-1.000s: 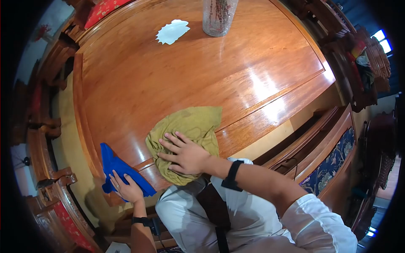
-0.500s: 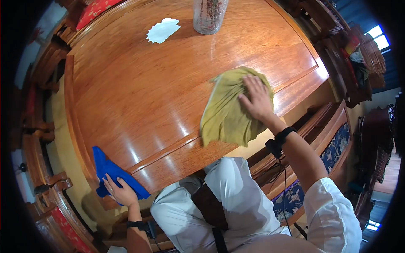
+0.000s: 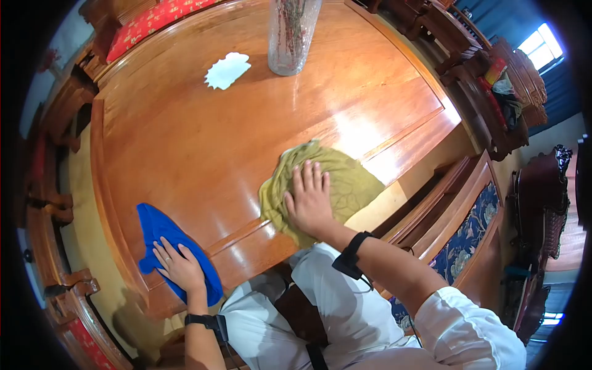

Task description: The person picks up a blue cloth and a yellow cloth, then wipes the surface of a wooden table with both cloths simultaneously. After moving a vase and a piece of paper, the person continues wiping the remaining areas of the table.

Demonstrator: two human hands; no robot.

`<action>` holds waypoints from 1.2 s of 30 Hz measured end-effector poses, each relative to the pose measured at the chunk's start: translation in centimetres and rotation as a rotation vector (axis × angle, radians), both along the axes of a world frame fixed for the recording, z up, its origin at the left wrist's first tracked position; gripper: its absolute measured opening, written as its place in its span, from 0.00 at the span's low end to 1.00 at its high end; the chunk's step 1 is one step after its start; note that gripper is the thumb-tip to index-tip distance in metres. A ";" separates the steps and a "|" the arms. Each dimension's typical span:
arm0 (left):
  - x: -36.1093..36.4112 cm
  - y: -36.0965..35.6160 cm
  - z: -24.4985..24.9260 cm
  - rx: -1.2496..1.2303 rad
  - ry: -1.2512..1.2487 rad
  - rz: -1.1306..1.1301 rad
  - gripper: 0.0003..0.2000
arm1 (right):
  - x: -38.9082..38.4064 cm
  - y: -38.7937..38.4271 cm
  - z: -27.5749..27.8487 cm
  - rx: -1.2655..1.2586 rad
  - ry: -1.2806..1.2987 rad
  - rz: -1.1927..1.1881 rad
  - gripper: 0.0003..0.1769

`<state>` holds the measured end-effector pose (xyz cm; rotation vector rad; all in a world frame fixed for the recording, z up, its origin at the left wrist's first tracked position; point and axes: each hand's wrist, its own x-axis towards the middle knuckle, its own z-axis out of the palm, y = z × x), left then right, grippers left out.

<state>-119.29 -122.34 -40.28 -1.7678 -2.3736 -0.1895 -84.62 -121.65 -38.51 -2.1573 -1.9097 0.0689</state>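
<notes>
Under my right hand [image 3: 310, 200] an olive-yellow cloth [image 3: 351, 185] lies spread and wrinkled on the glossy wooden table [image 3: 166, 148], near its front edge. The palm rests flat on the cloth with the fingers stretched out. At the table's front left corner, my left hand [image 3: 180, 265] lies flat on a blue cloth [image 3: 157, 222], fingers apart. Part of the blue cloth hangs over the edge. Both hands press from above, and neither grips its cloth.
A clear glass vase [image 3: 290, 43] holding dried stems stands toward the back of the table. Left of it lies a white jagged-edged piece [image 3: 227, 71]. Carved wooden seats surround the table, one with a red cushion [image 3: 160, 21], another with blue floral panels [image 3: 465, 228].
My right hand has moved left and toward me, dragging the olive-yellow cloth along. My left hand stays at the corner, and the blue cloth has shifted slightly. The camera view has tilted.
</notes>
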 end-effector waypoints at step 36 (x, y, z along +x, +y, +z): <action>0.5 -0.1 1.2 -0.019 -0.126 0.015 0.27 | 8.1 12.5 4.9 0.160 0.415 0.274 0.17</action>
